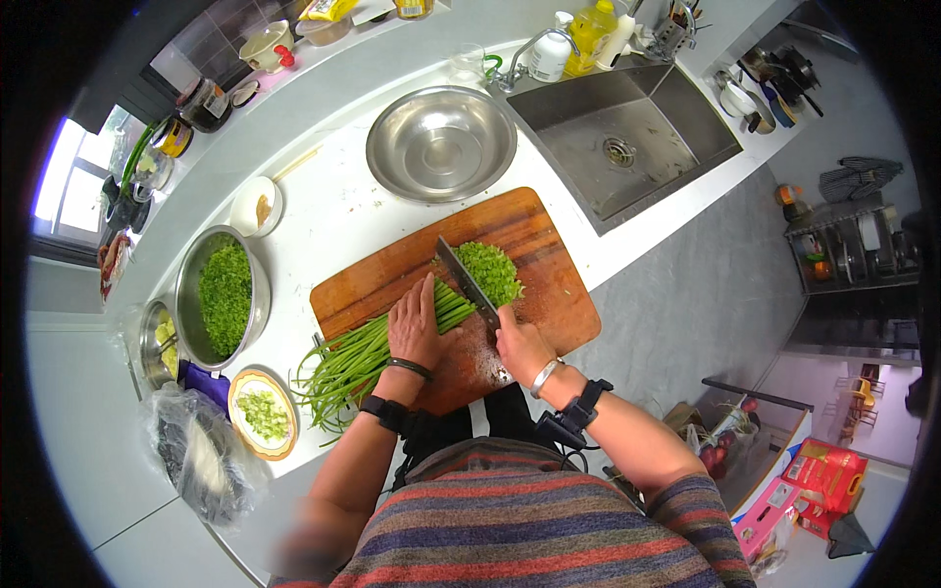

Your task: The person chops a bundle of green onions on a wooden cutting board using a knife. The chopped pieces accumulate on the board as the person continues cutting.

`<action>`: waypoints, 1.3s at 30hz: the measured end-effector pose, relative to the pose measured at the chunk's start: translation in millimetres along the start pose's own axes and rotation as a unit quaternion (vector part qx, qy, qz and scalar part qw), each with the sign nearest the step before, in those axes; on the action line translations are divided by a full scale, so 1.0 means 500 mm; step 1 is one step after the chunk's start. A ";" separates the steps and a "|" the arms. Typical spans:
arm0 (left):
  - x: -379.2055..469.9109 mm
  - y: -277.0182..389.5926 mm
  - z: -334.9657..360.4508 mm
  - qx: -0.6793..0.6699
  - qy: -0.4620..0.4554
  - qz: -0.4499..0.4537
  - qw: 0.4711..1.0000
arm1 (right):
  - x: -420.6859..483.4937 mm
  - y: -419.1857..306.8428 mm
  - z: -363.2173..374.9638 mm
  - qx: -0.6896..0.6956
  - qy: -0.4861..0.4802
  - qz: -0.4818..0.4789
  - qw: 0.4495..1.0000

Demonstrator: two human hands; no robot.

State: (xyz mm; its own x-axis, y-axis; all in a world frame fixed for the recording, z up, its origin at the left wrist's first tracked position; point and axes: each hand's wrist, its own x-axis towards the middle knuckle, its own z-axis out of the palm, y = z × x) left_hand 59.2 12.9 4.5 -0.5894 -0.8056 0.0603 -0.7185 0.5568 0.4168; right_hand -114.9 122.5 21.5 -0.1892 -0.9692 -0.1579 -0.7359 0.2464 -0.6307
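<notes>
My left hand [415, 327] lies flat across a bundle of long green stalks [360, 360], pressing it on the wooden cutting board [566, 294]. The stalks' cut ends point toward the blade, while their other ends hang past the board's left edge. In my right hand [520, 345] is the handle of a kitchen knife [464, 275]. Its dark blade stands on edge between the bundle and a pile of chopped green pieces [489, 272]. The handle itself is mostly hidden by my fingers.
A steel basin [441, 147] sits beyond the board, left of the sink [625, 147]. To the left are a steel bowl of chopped greens [257, 294], a small white bowl [270, 192] and a plate [290, 422] of pale chopped pieces. A plastic bag [165, 434] lies near the counter's edge.
</notes>
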 end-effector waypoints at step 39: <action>0.005 0.006 0.044 0.002 0.122 -0.038 0.992 | -0.037 -0.080 -0.129 -0.025 -0.078 0.007 0.997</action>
State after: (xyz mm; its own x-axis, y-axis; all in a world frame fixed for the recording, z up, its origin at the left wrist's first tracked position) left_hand 47.3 16.9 -14.3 -0.4267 -0.8702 0.2464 -0.7596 0.4927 0.4246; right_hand -123.6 130.9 98.6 -0.0996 -0.9532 -0.2854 -0.7658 0.2566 -0.5896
